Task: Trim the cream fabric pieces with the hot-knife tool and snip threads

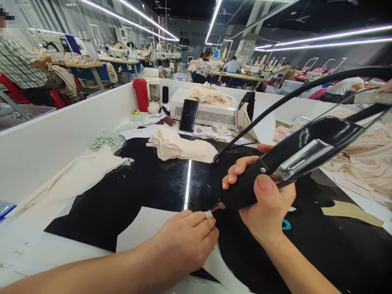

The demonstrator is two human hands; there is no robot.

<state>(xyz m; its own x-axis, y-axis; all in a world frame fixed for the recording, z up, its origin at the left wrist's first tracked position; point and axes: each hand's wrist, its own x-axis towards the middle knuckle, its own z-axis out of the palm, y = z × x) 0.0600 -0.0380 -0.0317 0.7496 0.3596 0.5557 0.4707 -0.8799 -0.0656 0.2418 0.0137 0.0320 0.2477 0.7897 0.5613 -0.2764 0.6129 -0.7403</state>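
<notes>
My right hand (263,196) grips a black handheld cutting tool (294,159) with a metal lever and a black cable (290,96) arcing up to the right. Its tip points down-left at a small pale fabric piece (208,214). My left hand (186,241) pinches that piece against the glossy black tabletop (147,183), right at the tool's tip. A stack of cream fabric pieces (180,147) lies farther back on the table.
White panels (52,143) wall the table. At the back stand a white machine box (211,112), a phone (189,115), a red bottle (141,94) and green cord (113,136). Cream fabric (364,155) is heaped at right. Other workers sit at sewing stations beyond.
</notes>
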